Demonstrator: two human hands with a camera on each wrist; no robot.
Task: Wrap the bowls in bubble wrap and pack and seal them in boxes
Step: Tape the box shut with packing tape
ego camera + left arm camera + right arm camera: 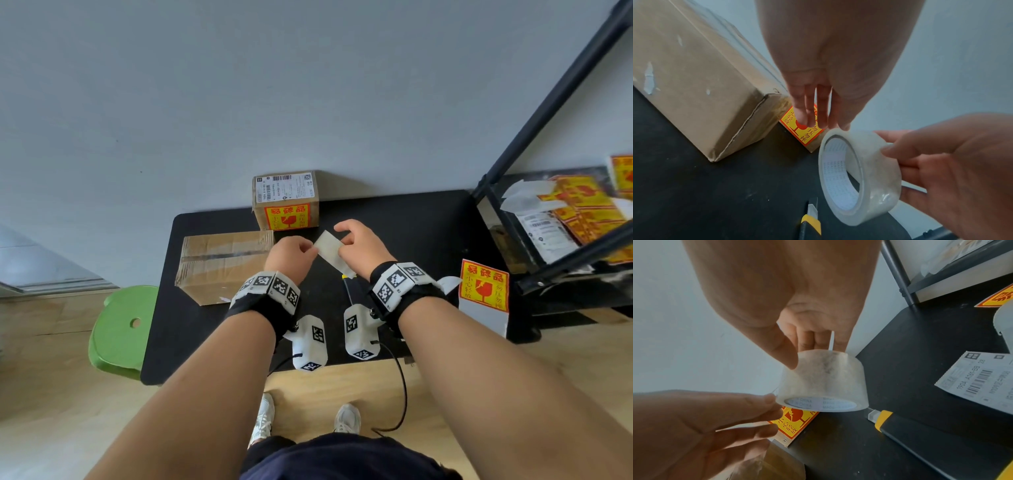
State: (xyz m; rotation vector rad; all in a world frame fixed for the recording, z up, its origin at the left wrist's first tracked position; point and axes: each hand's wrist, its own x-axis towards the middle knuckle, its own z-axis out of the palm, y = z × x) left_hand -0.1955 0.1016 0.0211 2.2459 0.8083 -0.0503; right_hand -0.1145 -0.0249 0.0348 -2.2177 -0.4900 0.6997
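Both hands hold a tape roll above the table: right hand grips it; left hand pinches its near-left edge, boxes farther left.

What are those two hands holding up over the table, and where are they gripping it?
A roll of clear tape. The right hand grips its outer band with thumb and fingers; the left hand pinches at its edge.

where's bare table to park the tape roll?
Best patch: the bare strip of black table behind the right hand, between the labelled box and the shelf rack. Also free: the front-left corner, below the big box. Crowded: under both hands holding the tape roll, where the knife lies, and by the right-edge sticker.
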